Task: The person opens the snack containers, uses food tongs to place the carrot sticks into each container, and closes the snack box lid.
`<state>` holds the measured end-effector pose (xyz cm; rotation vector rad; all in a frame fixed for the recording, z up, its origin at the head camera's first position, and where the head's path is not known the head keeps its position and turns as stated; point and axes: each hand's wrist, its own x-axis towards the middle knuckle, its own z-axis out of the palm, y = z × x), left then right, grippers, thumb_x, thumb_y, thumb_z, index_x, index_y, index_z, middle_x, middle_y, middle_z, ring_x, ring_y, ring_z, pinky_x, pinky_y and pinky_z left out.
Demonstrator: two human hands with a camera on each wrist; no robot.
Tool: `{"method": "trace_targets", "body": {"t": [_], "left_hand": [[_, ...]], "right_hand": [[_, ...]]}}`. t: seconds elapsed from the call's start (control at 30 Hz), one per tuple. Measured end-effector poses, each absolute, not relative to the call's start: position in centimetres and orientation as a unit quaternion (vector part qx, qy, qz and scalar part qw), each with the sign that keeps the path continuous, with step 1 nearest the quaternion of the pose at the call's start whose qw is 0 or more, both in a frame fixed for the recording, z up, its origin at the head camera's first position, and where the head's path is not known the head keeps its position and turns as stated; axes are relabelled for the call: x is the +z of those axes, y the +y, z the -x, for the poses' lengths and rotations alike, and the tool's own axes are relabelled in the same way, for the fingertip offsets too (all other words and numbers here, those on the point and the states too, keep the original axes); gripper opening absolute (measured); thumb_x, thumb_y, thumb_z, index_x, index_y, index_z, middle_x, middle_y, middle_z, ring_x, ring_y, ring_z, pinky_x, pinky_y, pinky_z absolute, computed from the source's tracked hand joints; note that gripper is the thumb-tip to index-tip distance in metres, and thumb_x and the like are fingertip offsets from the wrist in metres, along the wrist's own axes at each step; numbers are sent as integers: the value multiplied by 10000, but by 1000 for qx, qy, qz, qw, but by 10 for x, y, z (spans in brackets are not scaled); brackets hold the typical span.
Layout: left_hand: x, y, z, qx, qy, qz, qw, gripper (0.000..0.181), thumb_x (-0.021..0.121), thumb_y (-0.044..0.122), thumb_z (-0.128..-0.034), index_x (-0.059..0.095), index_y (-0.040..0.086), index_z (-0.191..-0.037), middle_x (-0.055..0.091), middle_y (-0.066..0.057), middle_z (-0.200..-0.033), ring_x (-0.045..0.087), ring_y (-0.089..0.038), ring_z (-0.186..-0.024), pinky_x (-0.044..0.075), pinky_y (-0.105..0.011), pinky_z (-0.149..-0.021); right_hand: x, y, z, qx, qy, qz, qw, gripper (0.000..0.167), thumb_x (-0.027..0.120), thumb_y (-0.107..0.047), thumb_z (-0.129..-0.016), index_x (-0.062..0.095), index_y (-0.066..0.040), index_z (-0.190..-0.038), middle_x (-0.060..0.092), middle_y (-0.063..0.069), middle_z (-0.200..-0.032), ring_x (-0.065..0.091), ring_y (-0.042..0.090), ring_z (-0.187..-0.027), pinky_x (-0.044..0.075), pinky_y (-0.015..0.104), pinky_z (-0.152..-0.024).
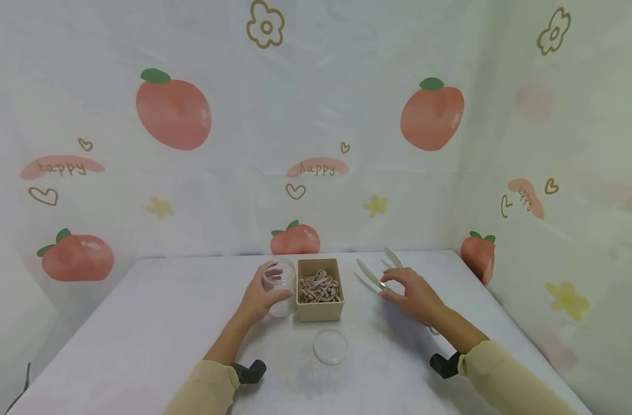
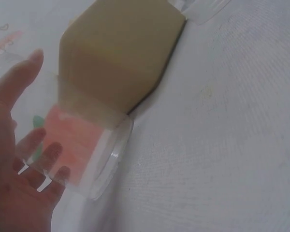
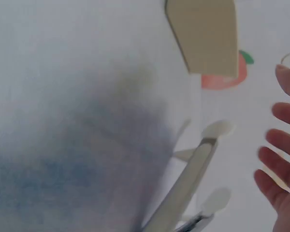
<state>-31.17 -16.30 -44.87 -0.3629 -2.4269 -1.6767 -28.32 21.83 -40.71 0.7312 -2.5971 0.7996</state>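
Right hand [image 1: 416, 295] and left hand [image 1: 259, 297] flank the box [image 1: 319, 312] of strips [image 1: 321, 287]: the right, loosely spread, hangs by the tongs [image 1: 370, 273], right of the box, the left grips the jar [image 1: 287, 282] just left of it, mouth up, and the lid [image 1: 330, 347] lies on its near side. Picking up the tongs looks like the step in hand, so the next move probably calls for closing the right on them.
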Motion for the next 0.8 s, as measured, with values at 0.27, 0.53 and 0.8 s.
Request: {"method": "trace_targets", "body": {"t": [0.27,0.53,0.8], "left_hand": [[-449,-163,312,-568,-808,127,88,847,843,250,-764,353,145,-1446,525,-164,-1353,464,-322,-1274,302,-542,-1077],[-449,-163,310,-566,-809,129,93,841,841,244,-765,356,135,-1443,524,-167,-1356,470,-316,-1272,325,-533,-1064],[-449,-163,310,-569,-808,129,87,837,841,260,-767,358,144,-1441,519,-177,-1360,462,-333,-1274,323,-548,-1061]], "right_hand": [[-425,230,291,251,-917,-236,203,642,823,-218,-778,546,-12,-1319,445,271,-1405,400,459,-1257,358,632,-978],[-433,239,295,220,-952,-162,141,821,802,-330,-792,399,-27,-1440,314,293,-1470,295,512,-1302,299,703,-967],[-439,245,296,201,-967,-120,98,962,824,-387,-755,321,16,-1469,387,326,-1389,365,510,-1225,348,666,-940]]}}
